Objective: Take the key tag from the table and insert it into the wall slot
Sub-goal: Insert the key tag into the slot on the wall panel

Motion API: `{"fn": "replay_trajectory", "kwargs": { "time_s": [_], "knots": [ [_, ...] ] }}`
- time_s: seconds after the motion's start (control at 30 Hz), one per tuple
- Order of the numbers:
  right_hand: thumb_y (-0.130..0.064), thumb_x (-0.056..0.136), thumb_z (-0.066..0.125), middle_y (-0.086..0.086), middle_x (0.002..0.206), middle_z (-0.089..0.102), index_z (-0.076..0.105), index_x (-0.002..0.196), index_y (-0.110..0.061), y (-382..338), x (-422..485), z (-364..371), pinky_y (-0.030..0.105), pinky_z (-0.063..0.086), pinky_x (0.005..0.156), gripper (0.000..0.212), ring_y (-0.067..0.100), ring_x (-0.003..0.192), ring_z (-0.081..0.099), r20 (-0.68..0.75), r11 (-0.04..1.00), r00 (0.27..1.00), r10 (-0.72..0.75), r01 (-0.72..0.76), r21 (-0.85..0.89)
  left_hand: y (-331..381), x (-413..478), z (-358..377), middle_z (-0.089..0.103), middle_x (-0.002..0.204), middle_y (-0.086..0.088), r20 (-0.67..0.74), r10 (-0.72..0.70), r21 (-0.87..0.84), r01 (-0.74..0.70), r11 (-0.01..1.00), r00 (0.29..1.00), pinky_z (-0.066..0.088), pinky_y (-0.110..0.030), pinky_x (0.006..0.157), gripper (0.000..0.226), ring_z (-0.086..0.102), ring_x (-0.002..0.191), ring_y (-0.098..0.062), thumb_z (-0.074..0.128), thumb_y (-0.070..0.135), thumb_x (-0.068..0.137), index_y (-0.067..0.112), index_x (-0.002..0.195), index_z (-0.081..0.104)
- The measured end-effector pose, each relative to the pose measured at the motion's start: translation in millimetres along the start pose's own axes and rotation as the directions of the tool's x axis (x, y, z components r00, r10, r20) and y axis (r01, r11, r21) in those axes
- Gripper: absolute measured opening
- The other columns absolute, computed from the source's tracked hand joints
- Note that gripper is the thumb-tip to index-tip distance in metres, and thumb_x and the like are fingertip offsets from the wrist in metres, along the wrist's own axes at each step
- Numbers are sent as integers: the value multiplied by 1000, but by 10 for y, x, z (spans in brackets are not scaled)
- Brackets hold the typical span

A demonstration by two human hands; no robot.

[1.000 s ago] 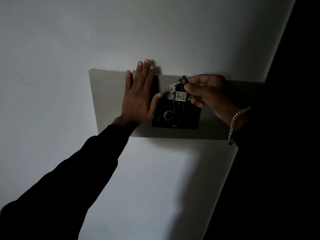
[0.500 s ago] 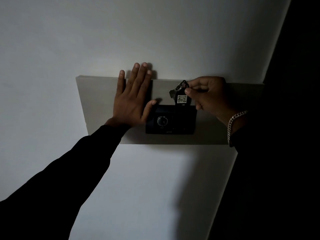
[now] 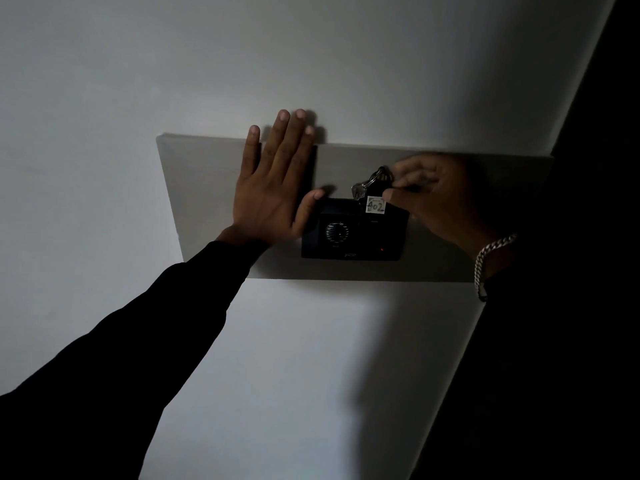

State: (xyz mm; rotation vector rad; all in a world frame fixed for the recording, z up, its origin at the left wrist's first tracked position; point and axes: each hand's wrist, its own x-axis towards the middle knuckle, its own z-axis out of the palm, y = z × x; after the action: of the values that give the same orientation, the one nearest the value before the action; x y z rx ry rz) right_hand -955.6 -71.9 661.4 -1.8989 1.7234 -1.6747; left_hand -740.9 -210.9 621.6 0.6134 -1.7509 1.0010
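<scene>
A black key tag point(image 3: 375, 204) with a white label reading 402 stands upright in the top of the black wall slot unit point(image 3: 353, 230). Only its upper part shows above the unit, with a metal ring and key point(image 3: 367, 185) hanging at its top. My right hand point(image 3: 429, 199) pinches the top of the tag between thumb and fingers. My left hand point(image 3: 273, 181) lies flat with spread fingers on the grey panel point(image 3: 201, 188), its thumb touching the unit's upper left corner. A small red light point(image 3: 382, 250) glows on the unit.
The grey panel is mounted on a white wall point(image 3: 311, 64). A dark door or wall edge point(image 3: 588, 237) fills the right side. A silver chain bracelet point(image 3: 491, 258) sits on my right wrist. The room is dim.
The tag has gone down into the slot unit, so only its labelled top shows. My right hand followed it down. The red light now shows. My left hand stayed flat.
</scene>
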Motion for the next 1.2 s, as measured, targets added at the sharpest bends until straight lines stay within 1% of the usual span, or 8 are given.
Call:
{"fn": "replay_trajectory", "kwargs": {
  "time_s": [0.07, 0.17, 0.27, 0.37, 0.5, 0.6, 0.93, 1.2],
  "knots": [
    [-8, 73, 80, 11, 97, 68, 67, 109, -11, -70, 16, -69, 21, 52, 68, 39, 14, 71, 60, -7, 986, 991, -131, 129, -108, 5, 4, -1, 34, 161, -22, -4, 1, 1, -1, 1000, 1000, 15, -56, 127, 74, 25, 154, -36, 25, 52, 100, 1, 154, 31],
    [-16, 69, 80, 4, 103, 66, 69, 112, -20, -205, 63, -134, 12, 46, 66, 45, 14, 65, 55, 103, 889, 942, -318, 334, -312, 11, 6, -20, 34, 161, -22, 5, 1, -10, -1, 1000, 1000, 16, -57, 126, 74, 25, 154, -37, 25, 51, 100, 1, 153, 31],
    [-15, 71, 79, 0, 103, 62, 72, 110, -17, -328, 120, -109, 13, 44, 69, 39, 11, 70, 53, 222, 819, 900, -375, 434, -376, 19, 10, -45, 34, 161, -23, 12, 0, -20, 0, 1000, 1000, 18, -58, 126, 74, 26, 153, -37, 25, 51, 100, 0, 153, 33],
    [-13, 74, 78, 3, 95, 66, 76, 98, -10, -407, 142, -68, 26, 48, 70, 24, 11, 69, 53, 290, 769, 865, -409, 497, -401, 20, 11, -54, 35, 160, -23, 10, -2, -29, 3, 1000, 1000, 20, -59, 125, 73, 27, 153, -38, 26, 51, 101, -1, 152, 34],
    [-20, 80, 73, 9, 85, 69, 78, 83, -10, -413, 157, -36, 33, 47, 68, 12, 11, 68, 52, 284, 731, 856, -432, 517, -446, 10, 2, -34, 35, 161, -23, 2, -8, -37, 8, 999, 1000, 20, -58, 126, 73, 27, 153, -37, 26, 51, 100, 0, 152, 34],
    [-20, 83, 70, 7, 81, 69, 76, 83, -9, -359, 148, -31, 29, 43, 68, 13, 16, 70, 57, 230, 735, 861, -453, 507, -450, -10, -10, -3, 34, 161, -22, -6, -12, -31, 11, 999, 1000, 19, -57, 126, 73, 25, 154, -36, 26, 51, 101, 1, 153, 32],
    [-27, 82, 73, 7, 76, 74, 77, 86, -10, -232, 118, -13, 32, 54, 68, 18, 17, 69, 66, 52, 838, 892, -449, 440, -322, -9, -10, 21, 33, 162, -21, -16, -8, -14, 8, 1000, 1000, 11, -52, 128, 73, 23, 154, -36, 28, 52, 101, 3, 154, 30],
    [-22, 83, 73, 6, 85, 76, 78, 92, -9, -245, 122, -85, 25, 52, 73, 17, 14, 76, 69, 131, 822, 886, -444, 461, -335, 6, -11, -22, 33, 162, -21, 16, -41, 18, 40, 999, 999, 13, -56, 126, 74, 24, 154, -38, 23, 52, 101, 2, 155, 29]
  ]
}}
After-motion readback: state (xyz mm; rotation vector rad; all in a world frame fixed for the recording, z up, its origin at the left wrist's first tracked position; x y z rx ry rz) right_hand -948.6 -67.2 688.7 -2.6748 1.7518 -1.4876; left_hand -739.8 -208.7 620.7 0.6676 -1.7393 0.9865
